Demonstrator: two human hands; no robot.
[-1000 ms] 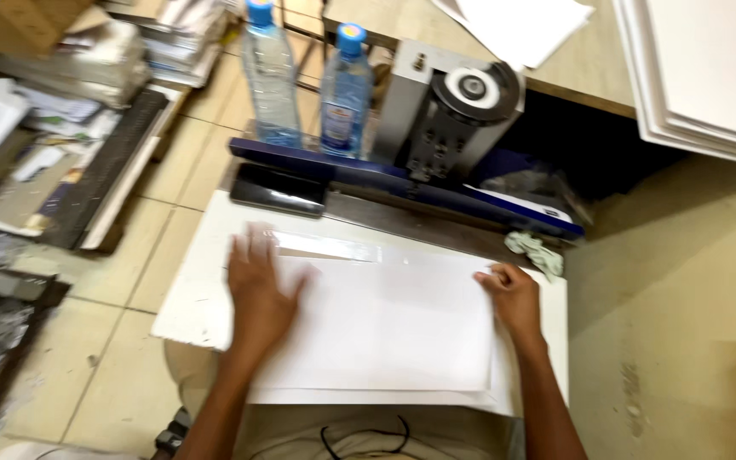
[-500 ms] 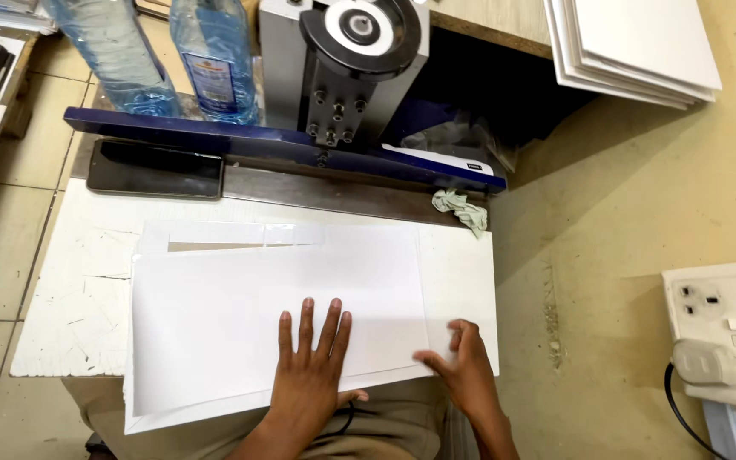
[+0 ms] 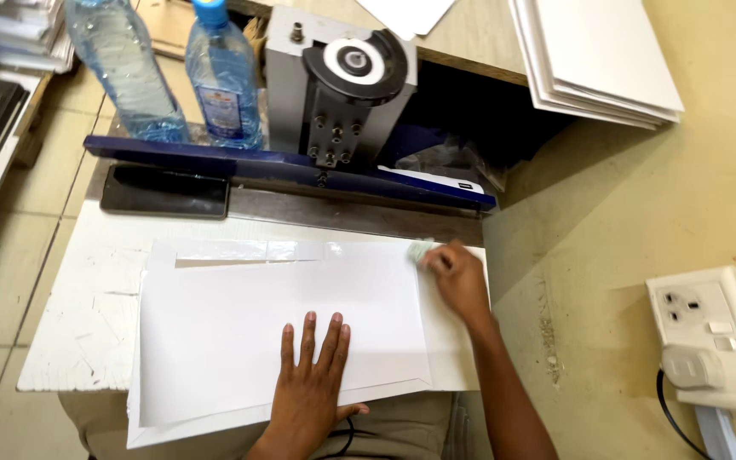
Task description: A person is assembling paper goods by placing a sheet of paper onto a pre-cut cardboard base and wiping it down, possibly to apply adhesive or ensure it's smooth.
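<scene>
My left hand [image 3: 313, 379] lies flat, fingers spread, on the near edge of a stack of large white sheets [image 3: 215, 332]. The sheets rest on a white work board [image 3: 78, 324] over my lap. My right hand [image 3: 457, 277] is at the far right corner of the sheets. Its fingers are closed on a small crumpled pale-green cloth [image 3: 421, 250]. Just beyond the sheets runs the dark blue bar [image 3: 283, 166] of a bench machine with a grey head and a round black-and-white dial [image 3: 347, 72].
Two plastic water bottles [image 3: 121, 68] [image 3: 223, 77] stand behind the blue bar at left. A flat black slab [image 3: 163, 189] lies under the bar. White boards [image 3: 598, 51] are stacked at upper right. A wall socket with a white plug [image 3: 709, 341] is at right.
My right hand has left the near edge of the sheets and moved up to the far right corner, closing on the green cloth. My left hand stays flat on the sheets.
</scene>
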